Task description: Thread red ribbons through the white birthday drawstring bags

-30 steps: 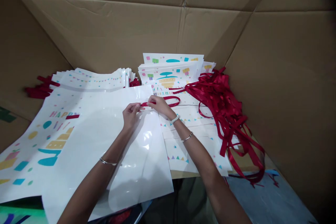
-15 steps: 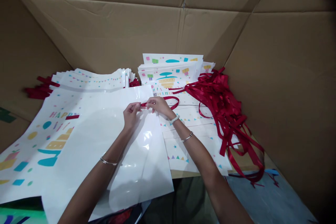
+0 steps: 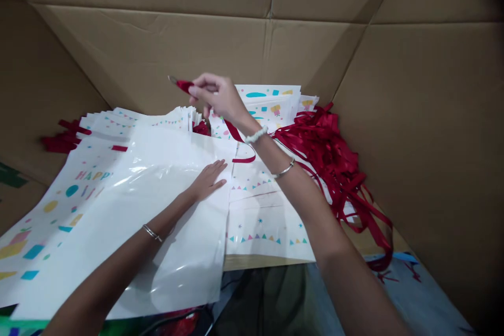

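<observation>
My left hand (image 3: 208,181) lies flat on a glossy white plastic sheet (image 3: 157,252), fingers stretched out near its right edge. Raised above the sheet's far edge, my right hand (image 3: 216,97) pinches a red ribbon (image 3: 184,85). A small thin metal piece (image 3: 172,79) sticks out at the ribbon's leading end; its kind is too small to make out. The ribbon's tail (image 3: 246,159) hangs below the right wrist and curls over the sheet's edge. A short red strip (image 3: 119,148) shows at the sheet's left part, beside printed "HAPP" lettering.
A tangled heap of red ribbons (image 3: 326,142) lies at the right over printed sheets (image 3: 255,220). Stacks of birthday-printed sheets (image 3: 157,118) stand at the back left and back middle (image 3: 271,94). Cardboard walls (image 3: 197,42) enclose the work surface at the back and sides.
My right hand has risen up and left with the ribbon, pulling it away from my left hand. My left hand has let go and flattened on the sheet, which has shifted left.
</observation>
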A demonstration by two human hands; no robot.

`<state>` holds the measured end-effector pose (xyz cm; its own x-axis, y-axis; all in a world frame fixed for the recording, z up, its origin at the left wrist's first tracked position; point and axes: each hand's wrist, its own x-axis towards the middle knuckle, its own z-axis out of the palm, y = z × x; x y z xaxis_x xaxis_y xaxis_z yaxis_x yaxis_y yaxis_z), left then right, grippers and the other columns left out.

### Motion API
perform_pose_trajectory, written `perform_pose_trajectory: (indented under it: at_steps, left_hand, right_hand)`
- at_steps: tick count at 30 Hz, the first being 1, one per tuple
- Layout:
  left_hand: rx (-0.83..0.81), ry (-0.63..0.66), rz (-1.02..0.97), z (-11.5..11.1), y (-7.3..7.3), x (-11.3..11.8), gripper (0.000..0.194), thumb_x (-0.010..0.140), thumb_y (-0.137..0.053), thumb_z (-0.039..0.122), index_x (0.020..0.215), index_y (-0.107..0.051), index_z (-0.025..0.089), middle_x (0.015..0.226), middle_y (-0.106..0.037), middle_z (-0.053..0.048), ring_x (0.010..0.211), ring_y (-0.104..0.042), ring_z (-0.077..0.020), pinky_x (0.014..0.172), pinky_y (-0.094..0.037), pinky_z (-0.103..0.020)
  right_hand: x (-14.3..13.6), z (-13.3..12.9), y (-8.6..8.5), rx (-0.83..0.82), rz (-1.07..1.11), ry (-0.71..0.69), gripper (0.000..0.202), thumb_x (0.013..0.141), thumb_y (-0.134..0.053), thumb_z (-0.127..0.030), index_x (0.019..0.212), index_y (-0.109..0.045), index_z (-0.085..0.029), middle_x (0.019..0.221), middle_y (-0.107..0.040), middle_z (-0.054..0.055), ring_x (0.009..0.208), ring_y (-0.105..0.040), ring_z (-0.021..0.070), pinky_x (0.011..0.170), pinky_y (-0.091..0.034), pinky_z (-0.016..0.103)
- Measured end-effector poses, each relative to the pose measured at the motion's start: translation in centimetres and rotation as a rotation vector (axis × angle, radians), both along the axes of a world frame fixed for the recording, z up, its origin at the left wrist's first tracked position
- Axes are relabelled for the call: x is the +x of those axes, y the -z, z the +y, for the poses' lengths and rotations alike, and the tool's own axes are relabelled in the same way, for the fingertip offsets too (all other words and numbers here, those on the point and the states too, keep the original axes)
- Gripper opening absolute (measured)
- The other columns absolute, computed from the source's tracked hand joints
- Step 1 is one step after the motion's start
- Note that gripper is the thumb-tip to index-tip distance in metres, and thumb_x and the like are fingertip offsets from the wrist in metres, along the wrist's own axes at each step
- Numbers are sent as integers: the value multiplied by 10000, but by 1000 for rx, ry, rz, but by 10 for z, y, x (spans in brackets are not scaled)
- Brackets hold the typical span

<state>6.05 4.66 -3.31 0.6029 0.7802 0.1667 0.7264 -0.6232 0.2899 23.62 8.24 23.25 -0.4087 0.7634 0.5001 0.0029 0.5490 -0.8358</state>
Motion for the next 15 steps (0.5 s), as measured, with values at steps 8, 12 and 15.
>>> perform_pose_trajectory:
  at_steps: [8,12,15]
  left_hand:
    - [-57,405,142,29,-41,-28,653,1014,-497,536,1606,-384,282,1669,-317,-83,1568,-230,-250,1282,-129,-446]
    - [-70,227,133,30,-53,-6,454,1029,-444,496,1372,-631,264,1521,-548,-72,1403,-508,-239,1184,-347,-378]
    - [-70,-154,116,16,-53,34,432,1063,-319,369,1202,-686,188,1261,-702,-106,1130,-670,-243,971,-497,-342]
  right_hand:
    - [42,21,13,-432,-39,-42,199,1013,-555,-79,822,-612,-93,709,-695,-6,515,-523,1,469,-297,177]
    - [84,10,94,-576,-162,52,195,927,-614,-39,738,-618,-86,700,-695,28,463,-464,25,390,-278,173]
    - [100,1,143,-668,-207,157,172,910,-710,-142,767,-641,-76,715,-685,41,508,-513,52,436,-370,167]
